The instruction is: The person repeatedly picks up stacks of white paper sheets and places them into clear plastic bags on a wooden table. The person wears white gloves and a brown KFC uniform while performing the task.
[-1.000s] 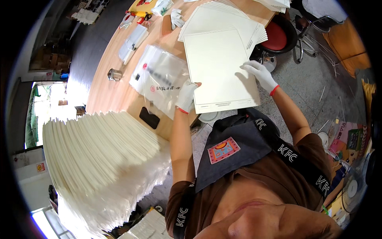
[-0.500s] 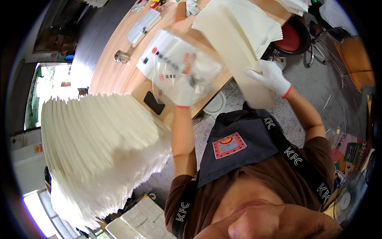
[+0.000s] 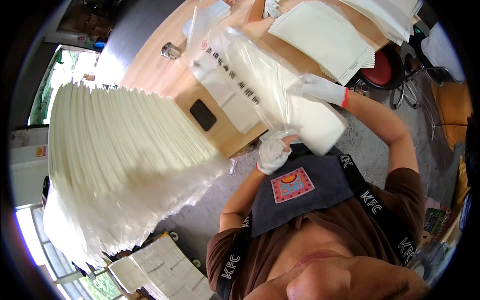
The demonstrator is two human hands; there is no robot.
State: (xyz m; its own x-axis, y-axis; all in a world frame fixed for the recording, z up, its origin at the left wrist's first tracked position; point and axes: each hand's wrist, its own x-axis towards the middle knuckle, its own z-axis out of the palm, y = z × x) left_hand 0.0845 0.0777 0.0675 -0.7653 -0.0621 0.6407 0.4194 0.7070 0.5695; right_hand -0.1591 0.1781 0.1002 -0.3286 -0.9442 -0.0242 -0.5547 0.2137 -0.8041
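Observation:
My left hand (image 3: 275, 152), in a white glove with bare fingertips, pinches the near edge of a clear plastic bag (image 3: 220, 52) with dark printing and a red mark. In my white-gloved right hand (image 3: 322, 91) is a cream folded paper sheet (image 3: 320, 122). Its far part lies inside the bag, while its near end sticks out past the opening over my apron. Under the raised bag, more flat plastic bags (image 3: 235, 107) lie on the wooden table. A fanned pile of cream sheets (image 3: 320, 37) rests beyond my right hand.
A tall stack of bagged paper (image 3: 125, 145) stands at the left, beside a black phone (image 3: 203, 114). A metal-and-glass cup (image 3: 170, 50) is farther back. Another person's gloved hand (image 3: 271, 8) shows at the far edge. A red-seated chair (image 3: 382, 70) stands right of the table.
The paper has moved left and into the bag. The bag has been lifted and stretched out, and my left hand has come nearer to my body, now at its opening.

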